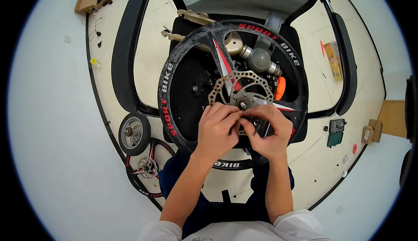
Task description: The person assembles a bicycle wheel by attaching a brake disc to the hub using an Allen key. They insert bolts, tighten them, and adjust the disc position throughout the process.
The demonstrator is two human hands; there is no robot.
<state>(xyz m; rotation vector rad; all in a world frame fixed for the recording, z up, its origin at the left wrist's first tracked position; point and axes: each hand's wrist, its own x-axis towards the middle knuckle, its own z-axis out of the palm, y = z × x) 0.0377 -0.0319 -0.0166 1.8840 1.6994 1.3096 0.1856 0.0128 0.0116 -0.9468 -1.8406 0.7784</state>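
Observation:
A black spoked wheel (167, 79) with red and white markings rests tilted across my knees and the chair seat. A silver brake disc (251, 74) full of holes sits at its middle, around a hub with a threaded axle (243, 105). Just on the near side of the axle, my left hand (219, 130) and my right hand (271, 132) meet, thumbs and fingertips pinched together. Whatever small thing is between the fingers is hidden. Part of a thin shiny metal piece shows below my right hand's fingers; I cannot tell its kind.
Behind the wheel, the black chair (285, 34) carries metal joint parts (259, 60), an orange-handled item (280, 88) and small hardware. On the floor at left lie a small grey wheel (123, 132) and another spoked wheel (129, 175). At right are a green case (335, 139) and cardboard boxes (374, 127).

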